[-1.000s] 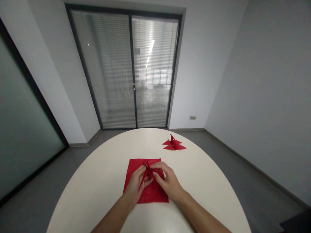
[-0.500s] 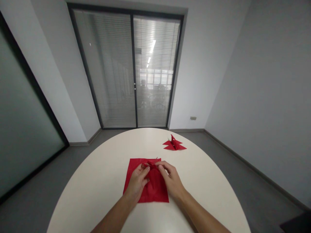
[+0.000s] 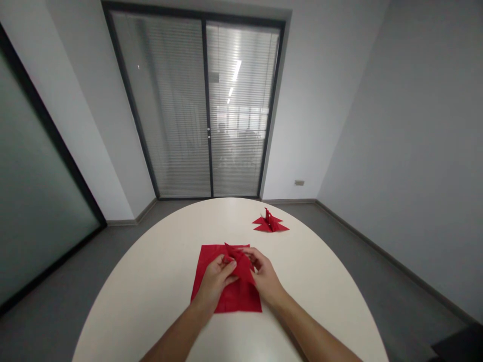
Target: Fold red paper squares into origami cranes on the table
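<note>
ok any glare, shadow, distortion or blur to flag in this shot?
Head view: bright light streaks behind the right-hand blinds; head view: door frame splays toward the top, looks wide-angle; head view: soft shadow beside the right forearm; head view: held red paper soft, creases hard to read.

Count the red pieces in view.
3: flat sheet on the table; folded piece in the left hand and right hand, over the sheet; folded figure farther back, right. Hands could hide more.
</note>
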Tool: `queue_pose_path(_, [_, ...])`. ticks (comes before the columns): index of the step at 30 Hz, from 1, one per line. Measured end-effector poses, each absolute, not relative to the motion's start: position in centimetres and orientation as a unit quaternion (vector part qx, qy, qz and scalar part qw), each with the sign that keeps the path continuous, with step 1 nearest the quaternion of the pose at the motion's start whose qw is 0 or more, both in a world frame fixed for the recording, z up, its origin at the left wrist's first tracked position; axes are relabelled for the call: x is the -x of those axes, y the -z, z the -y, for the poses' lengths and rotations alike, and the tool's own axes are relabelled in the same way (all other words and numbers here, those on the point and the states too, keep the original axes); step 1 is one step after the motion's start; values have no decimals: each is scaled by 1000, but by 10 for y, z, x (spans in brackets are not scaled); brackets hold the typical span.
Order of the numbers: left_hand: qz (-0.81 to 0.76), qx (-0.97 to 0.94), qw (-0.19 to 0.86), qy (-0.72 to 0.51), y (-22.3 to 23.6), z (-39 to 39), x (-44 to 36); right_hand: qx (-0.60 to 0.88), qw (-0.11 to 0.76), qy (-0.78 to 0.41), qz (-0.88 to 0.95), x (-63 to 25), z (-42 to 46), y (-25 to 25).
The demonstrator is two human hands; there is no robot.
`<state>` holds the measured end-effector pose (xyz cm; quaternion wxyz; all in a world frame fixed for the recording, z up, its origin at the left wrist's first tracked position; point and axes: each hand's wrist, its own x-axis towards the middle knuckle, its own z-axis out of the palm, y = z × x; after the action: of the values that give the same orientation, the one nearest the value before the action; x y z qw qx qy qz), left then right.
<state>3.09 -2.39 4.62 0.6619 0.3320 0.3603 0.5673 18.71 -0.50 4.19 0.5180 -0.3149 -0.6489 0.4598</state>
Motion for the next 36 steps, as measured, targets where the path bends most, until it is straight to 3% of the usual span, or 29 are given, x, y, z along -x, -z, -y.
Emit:
queue_pose_path(5, [-363, -380, 642, -558, -41, 25, -35, 347, 571, -446, 596, -184, 1, -36])
queue_pose_path(13, [-435, -387, 578, -572, -36, 19, -32, 370, 525, -383, 663, -183, 4, -41])
queue_pose_path(19, [-427, -321, 599, -596, -34, 21, -31, 395, 525, -158, 738, -189, 6, -44])
queue_pose_path(24, [-383, -250, 636, -622, -35, 21, -32, 352, 451, -49, 819, -196, 5, -45])
queue_pose_path(30, [-347, -178, 663, -639, -36, 18, -29, 333, 422, -55, 842, -196, 4, -49])
queue_pose_path(36, [-390, -297, 612, -621, -39, 22, -30, 354, 471, -188, 786, -191, 4, -46])
